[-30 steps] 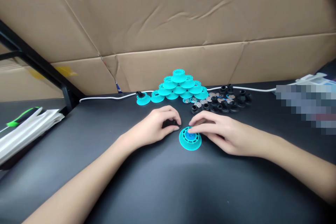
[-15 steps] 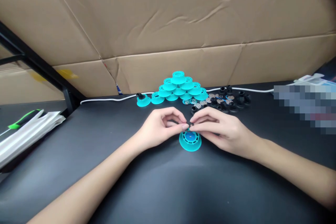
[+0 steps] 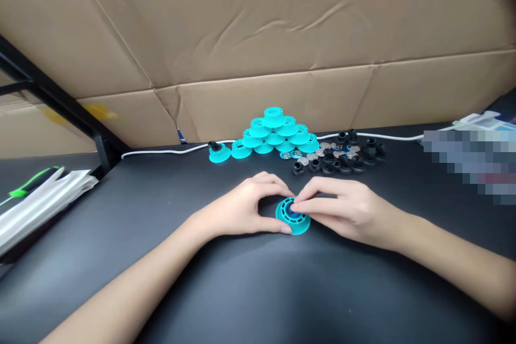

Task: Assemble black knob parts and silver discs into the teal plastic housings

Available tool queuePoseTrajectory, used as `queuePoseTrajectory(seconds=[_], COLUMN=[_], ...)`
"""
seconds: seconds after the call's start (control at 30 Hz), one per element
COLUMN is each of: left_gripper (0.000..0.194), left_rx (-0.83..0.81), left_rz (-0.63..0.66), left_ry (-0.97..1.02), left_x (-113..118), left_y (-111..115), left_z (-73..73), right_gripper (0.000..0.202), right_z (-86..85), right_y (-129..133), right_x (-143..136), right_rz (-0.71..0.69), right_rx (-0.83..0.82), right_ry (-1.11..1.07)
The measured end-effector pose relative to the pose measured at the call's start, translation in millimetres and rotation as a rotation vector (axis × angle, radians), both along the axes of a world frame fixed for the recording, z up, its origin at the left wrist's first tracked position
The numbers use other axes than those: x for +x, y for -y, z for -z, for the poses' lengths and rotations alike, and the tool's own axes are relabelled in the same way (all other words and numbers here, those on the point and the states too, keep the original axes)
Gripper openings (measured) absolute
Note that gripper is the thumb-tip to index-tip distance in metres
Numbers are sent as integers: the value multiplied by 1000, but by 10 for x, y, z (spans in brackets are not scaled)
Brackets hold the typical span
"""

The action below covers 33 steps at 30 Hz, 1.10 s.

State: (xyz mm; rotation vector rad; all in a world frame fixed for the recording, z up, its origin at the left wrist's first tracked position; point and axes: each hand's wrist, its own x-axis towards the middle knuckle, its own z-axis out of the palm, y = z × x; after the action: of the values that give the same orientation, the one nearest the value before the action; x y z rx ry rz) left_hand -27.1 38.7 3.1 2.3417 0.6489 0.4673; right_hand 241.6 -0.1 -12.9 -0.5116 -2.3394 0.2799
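Observation:
A teal flared plastic ring with slots round its top lies on the black table, a blue disc in its middle. My left hand grips the ring from the left, thumb at the front and fingers behind. Over the blue centre, my right hand has thumb and fingertips pinched together. Whatever is between those fingertips, if anything, is too small and hidden to make out.
Behind my hands stands a stack of teal rings. Left of it is a teal ring with a black piece on top. Silver discs and black collars lie to the right. A white cable runs along the cardboard.
My left hand has moved from a pinch above the ring to a hold around its side. My right fingertips have come down onto the blue centre.

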Motion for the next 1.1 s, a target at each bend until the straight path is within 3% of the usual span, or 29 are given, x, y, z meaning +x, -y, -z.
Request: queuePoseTrajectory(seconds=[0.2,0.73,1.1], left_gripper=[46,44,44], left_rx=[1,9,-37], left_rz=[7,7,-6], left_ry=[-5,-3,-2], left_x=[15,12,-30], left_y=[10,3,-29], left_z=[-27,-23,12], right_gripper=[26,31,28], right_z=[-27,-93,-132], right_y=[41,102,46], right_x=[-20,-53,-30], right_rz=[26,62,-26], right_rx=[146,135,67], right_ry=[114,275,352])
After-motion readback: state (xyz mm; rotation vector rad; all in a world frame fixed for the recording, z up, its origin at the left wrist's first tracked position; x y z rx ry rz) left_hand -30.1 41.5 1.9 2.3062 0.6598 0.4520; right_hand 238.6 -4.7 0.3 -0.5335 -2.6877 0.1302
